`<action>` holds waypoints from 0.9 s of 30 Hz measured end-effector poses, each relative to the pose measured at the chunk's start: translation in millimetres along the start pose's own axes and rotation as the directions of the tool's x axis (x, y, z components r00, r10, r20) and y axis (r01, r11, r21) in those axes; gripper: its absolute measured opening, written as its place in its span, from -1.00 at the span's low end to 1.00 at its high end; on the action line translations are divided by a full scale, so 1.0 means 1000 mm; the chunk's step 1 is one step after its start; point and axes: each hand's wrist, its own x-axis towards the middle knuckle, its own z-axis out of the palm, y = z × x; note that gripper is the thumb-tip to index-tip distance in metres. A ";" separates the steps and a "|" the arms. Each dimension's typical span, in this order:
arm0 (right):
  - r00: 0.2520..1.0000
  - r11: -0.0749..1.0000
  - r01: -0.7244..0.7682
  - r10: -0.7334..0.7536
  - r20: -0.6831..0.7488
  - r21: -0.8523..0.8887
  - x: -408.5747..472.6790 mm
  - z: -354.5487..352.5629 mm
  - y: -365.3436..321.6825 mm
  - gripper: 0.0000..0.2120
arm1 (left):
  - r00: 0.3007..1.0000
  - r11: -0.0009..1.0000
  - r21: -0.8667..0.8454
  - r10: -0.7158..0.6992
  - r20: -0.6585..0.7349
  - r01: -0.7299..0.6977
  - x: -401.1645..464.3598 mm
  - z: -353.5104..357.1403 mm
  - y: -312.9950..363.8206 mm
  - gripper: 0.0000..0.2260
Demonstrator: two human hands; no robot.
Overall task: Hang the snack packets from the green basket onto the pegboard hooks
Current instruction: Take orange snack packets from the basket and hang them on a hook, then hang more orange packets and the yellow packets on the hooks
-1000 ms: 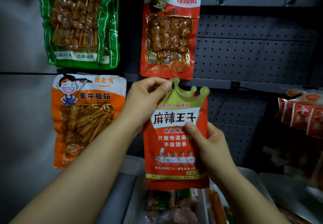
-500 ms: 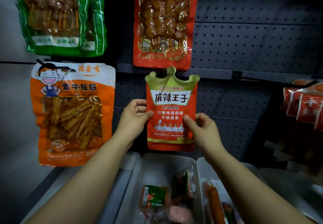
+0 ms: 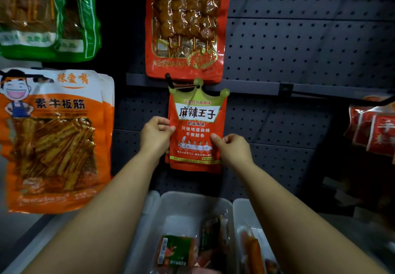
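The dark grey perforated metal pegboard (image 3: 299, 45) fills the background, and several snack packs hang on it. The biggest are the large orange-and-white pack of brown strips (image 3: 55, 139) on the left and the red pack of skewered pieces with a clear window (image 3: 186, 26) directly above the working spot. Below that, the smaller red foil packet with a green crown-shaped top (image 3: 197, 128) appears to hang from the thin black wire hook (image 3: 171, 80), whose rod passes through the hole in the crown.

Both hands hold this packet by its side edges. The left hand (image 3: 157, 137) pinches the left edge between curled fingers and thumb, and the right hand (image 3: 232, 148) does the same at the lower right edge.

The step in hand looks like seating and straightening the packet on its hook. The next move probably calls for letting go gently so it hangs square, then reaching down for another packet.

The pale translucent plastic bins (image 3: 186, 205) below hold more packets, but these are cut off by the frame's bottom and blurred. No basket that reads as green is plainly visible. Whether another packet hangs behind the red one cannot be told, though a second edge shows at its lower left.
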 end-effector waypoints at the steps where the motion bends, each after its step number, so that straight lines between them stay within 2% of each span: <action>1: 1.000 1.000 0.010 -0.010 0.011 0.000 0.001 0.002 0.001 -0.65 | 1.000 1.000 0.001 0.002 -0.008 -0.002 0.000 0.000 -0.001 -0.85; 5: 0.998 0.998 0.045 -0.047 0.052 0.042 0.002 0.006 0.012 -0.73 | 1.000 0.998 -0.054 0.011 -0.001 -0.011 -0.004 -0.003 -0.004 -0.93; 8: 0.995 0.992 0.049 -0.058 0.081 0.114 -0.004 0.007 0.022 -0.78 | 1.000 0.997 -0.079 -0.006 -0.001 0.006 -0.012 -0.009 -0.010 -0.92; 12: 0.996 0.981 0.003 -0.020 0.085 0.194 -0.024 0.000 0.032 -0.75 | 0.998 1.000 -0.017 0.016 -0.054 -0.017 -0.030 -0.019 -0.017 -0.84; 15: 1.000 0.975 -0.007 0.000 0.029 0.223 -0.047 -0.015 0.039 -0.80 | 0.994 0.995 0.035 0.098 -0.057 -0.097 -0.054 -0.028 -0.008 -0.82; 19: 1.000 0.953 -0.014 0.020 -0.016 0.302 -0.096 -0.045 0.052 -0.93 | 0.966 0.976 -0.069 0.215 0.144 -0.207 -0.109 -0.026 0.014 -0.82; 21: 0.999 0.957 -0.013 0.024 -0.034 0.291 -0.135 -0.067 0.064 -0.95 | 0.921 0.962 -0.158 0.259 0.290 -0.221 -0.143 -0.017 0.024 -0.80; 24: 0.996 0.978 -0.021 0.039 -0.082 0.208 -0.198 -0.109 0.087 -0.93 | 0.813 0.953 -0.237 0.287 0.507 -0.188 -0.198 0.006 0.031 -0.78; 27: 0.979 0.992 -0.065 0.085 -0.187 0.108 -0.268 -0.162 0.108 -0.94 | 0.657 0.960 -0.248 0.269 0.704 -0.127 -0.256 0.036 0.030 -0.82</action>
